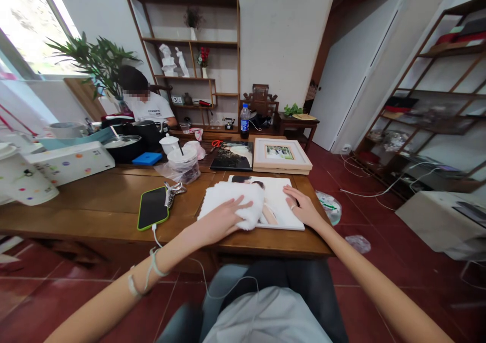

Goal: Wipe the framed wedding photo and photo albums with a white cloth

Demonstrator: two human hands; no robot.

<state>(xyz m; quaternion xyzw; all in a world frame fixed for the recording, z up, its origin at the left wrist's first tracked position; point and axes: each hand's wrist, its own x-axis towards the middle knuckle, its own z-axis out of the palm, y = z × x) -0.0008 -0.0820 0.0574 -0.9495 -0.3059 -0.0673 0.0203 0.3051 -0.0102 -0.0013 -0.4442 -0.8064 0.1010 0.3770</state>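
A white photo panel (282, 216) with a printed picture of people lies flat near the table's front edge. Over its left part rests a white fluffy cloth (218, 196), which hides some of the print. My left hand (228, 216) is laid on this cloth with its fingers stretched out, pressing it from above. At the panel's right side, my right hand (302, 207) touches the surface and edge, its fingers extended and no object in its grasp.
Behind the panel lie a dark picture panel (232, 156) and a pale wooden frame (281, 155). A charging phone (153, 208), lidded plastic cup (182, 158), blue-labelled bottle (245, 121) and red-handled scissors (216, 144) are on the table. Another person (150, 107) sits opposite, to the left.
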